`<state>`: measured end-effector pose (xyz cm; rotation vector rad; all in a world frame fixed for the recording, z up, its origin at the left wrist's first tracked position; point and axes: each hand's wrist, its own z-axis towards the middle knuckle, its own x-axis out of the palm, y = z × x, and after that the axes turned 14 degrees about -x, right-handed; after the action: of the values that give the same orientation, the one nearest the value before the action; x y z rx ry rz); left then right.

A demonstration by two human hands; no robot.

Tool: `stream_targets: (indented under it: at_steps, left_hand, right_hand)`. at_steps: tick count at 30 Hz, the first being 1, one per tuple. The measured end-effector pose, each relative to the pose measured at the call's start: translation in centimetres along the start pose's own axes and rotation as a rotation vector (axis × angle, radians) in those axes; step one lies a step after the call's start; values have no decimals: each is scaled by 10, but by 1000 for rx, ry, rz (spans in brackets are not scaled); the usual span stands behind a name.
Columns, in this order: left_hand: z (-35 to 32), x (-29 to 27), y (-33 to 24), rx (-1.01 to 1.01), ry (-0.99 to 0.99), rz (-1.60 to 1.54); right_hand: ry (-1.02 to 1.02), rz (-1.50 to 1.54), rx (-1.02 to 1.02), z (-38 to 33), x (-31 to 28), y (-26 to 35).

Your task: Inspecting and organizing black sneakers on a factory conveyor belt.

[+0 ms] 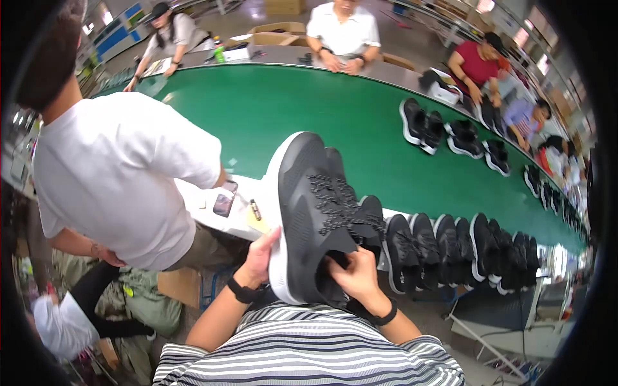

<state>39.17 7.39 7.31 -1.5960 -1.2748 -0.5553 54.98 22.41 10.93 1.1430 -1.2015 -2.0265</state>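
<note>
Close in front of my chest I hold a black sneaker (299,206) with a thick white sole and speckled black laces, its toe pointing away from me. My left hand (259,256) is closed around the white sole at its left side. My right hand (358,275) is at the collar, with its fingers bent and partly hidden inside the shoe opening. Just behind and to the right, partly covered by this shoe, is another black sneaker (370,212); whether a hand touches it I cannot tell.
Several black sneakers (402,254) line the near edge to my right. More pairs (421,125) stand across the green work surface (270,96). A person in a white T-shirt (122,167) stands close at my left. A phone (224,198) lies on the white ledge. Other people sit opposite.
</note>
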Motion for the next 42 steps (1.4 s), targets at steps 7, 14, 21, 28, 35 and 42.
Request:
stream_targets:
  at_steps: [7, 14, 21, 28, 35, 42]
  left_hand:
    - [-56, -26, -77, 316, -3, 402]
    - [-121, -91, -167, 537, -346, 679]
    - [-164, -170, -177, 576, -434, 624]
    - [-216, -259, -161, 236, -669, 760]
    - [-242, -283, -125, 88, -918, 694]
    - [-320, -340, -9, -253, -1392, 814]
  right_hand:
    - [39, -601, -445, 19, 44, 19]
    - [173, -954, -534, 43, 109, 76]
    - [338, -793, -484, 92, 189, 103]
    - [429, -687, -481, 184, 262, 73]
    - [551, -473, -93, 298, 375, 6]
    - [566, -316, 188, 369, 498, -36]
